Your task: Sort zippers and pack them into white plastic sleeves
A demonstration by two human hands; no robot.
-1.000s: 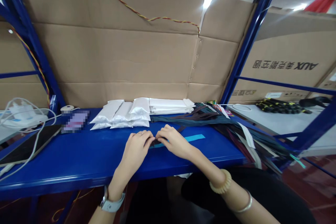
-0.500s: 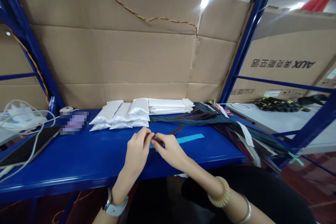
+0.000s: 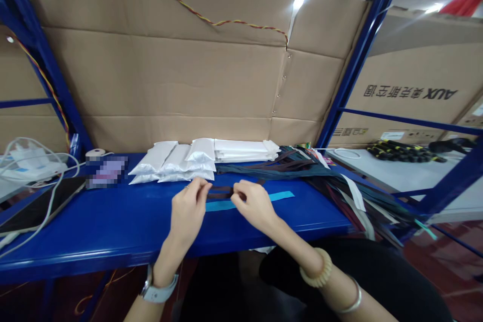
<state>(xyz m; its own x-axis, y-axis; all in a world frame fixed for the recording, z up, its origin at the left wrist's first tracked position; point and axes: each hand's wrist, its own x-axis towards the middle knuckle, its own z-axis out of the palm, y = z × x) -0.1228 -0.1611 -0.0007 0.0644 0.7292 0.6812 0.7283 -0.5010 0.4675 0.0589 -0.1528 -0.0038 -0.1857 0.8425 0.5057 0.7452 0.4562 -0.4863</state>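
A dark brown strip (image 3: 221,192) is stretched between my two hands above the blue shelf. Its left end is pinched in the fingers of my left hand (image 3: 187,211). My right hand (image 3: 254,205) has its fingers curled round the other end. Beneath the hands a bright blue strip (image 3: 281,195) lies across the shelf, partly hidden by my right hand. White padded packets (image 3: 154,158) are stacked just behind my left hand, with flat white packets (image 3: 243,150) beside them. A bundle of dark strips (image 3: 324,176) lies to the right.
At the left are a black tablet (image 3: 41,206), a pixelated purple item (image 3: 107,172), white cables and a power strip (image 3: 33,166). Cardboard (image 3: 177,75) stands behind the blue shelf (image 3: 113,226). Black coils (image 3: 403,151) with yellow bands lie on the right table.
My hands have moved apart from each other, and the dark brown strip now shows between them. More of the bright blue strip is uncovered. The camera view has shifted slightly.
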